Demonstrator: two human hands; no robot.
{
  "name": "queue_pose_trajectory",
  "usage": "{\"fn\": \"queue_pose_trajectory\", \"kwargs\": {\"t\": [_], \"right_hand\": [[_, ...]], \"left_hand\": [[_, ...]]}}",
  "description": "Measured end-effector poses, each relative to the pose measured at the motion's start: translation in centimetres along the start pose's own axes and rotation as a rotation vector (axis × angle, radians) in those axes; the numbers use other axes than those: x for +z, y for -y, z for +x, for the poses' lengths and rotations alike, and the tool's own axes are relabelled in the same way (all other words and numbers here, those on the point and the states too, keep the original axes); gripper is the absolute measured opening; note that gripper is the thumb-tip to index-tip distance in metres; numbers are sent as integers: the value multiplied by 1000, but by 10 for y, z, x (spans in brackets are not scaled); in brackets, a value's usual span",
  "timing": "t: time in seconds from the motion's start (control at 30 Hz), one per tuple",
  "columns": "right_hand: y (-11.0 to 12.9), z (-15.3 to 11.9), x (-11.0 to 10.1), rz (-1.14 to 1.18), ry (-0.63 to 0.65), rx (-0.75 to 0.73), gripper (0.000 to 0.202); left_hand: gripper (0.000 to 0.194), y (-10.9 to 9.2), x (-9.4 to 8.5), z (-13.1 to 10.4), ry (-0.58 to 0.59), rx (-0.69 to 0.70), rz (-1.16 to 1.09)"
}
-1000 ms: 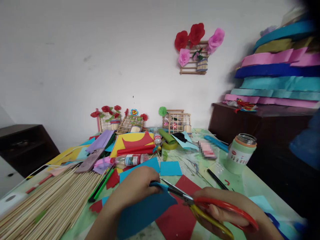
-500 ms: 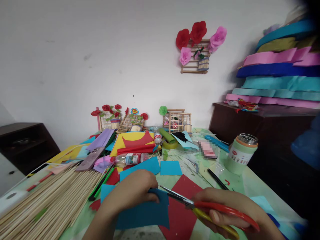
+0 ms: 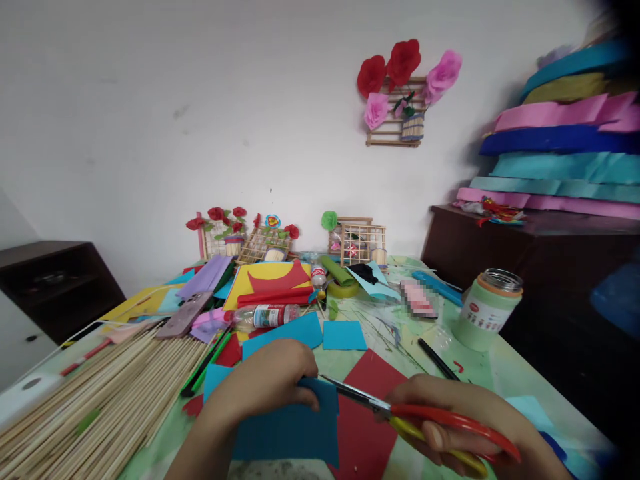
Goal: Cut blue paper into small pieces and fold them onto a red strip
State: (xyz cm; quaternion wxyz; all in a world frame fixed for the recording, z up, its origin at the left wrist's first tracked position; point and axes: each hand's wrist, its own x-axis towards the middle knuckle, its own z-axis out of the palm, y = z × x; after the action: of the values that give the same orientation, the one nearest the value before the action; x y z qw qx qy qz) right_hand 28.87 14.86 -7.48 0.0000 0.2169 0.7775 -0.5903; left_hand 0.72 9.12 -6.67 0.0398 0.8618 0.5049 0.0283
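Observation:
My left hand [image 3: 273,383] pinches the upper edge of a sheet of blue paper [image 3: 290,430] between thumb and fingers. In my right hand [image 3: 450,397] is a pair of scissors [image 3: 369,400] with one red and one yellow handle. Its blades point left and lie at the blue paper's upper right edge, near my left fingertips. A sheet of red paper [image 3: 367,433] lies on the table under the scissors. Just beyond my left hand is a small blue paper rectangle [image 3: 345,335], beside another blue piece [image 3: 295,333].
Bamboo sticks [image 3: 125,393] cover the left side of the table. A plastic bottle [image 3: 267,316] lies at the middle, and a green jar [image 3: 487,310] stands at the right. A black pen [image 3: 437,360] lies near the jar. Stick frames with paper flowers [image 3: 265,243] lean at the back.
The view has shifted slightly, so the background sits a little further right. The scissors' blades look slightly closer together at the paper's edge. My left hand keeps its hold.

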Motion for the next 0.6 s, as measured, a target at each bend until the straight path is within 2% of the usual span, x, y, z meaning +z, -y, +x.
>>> {"fn": "queue_pose_trajectory", "kwargs": {"t": [0.2, 0.33, 0.53, 0.6], "right_hand": [[4, 0, 0, 52, 24, 121, 24], [3, 0, -2, 128, 8, 176, 27], [2, 5, -5, 285, -22, 409, 37], [0, 5, -4, 274, -49, 376, 38]], "left_hand": [[32, 1, -2, 0, 5, 26, -24], [31, 2, -2, 1, -5, 30, -23], [29, 3, -1, 1, -9, 37, -61], [30, 4, -2, 1, -11, 45, -84]]}}
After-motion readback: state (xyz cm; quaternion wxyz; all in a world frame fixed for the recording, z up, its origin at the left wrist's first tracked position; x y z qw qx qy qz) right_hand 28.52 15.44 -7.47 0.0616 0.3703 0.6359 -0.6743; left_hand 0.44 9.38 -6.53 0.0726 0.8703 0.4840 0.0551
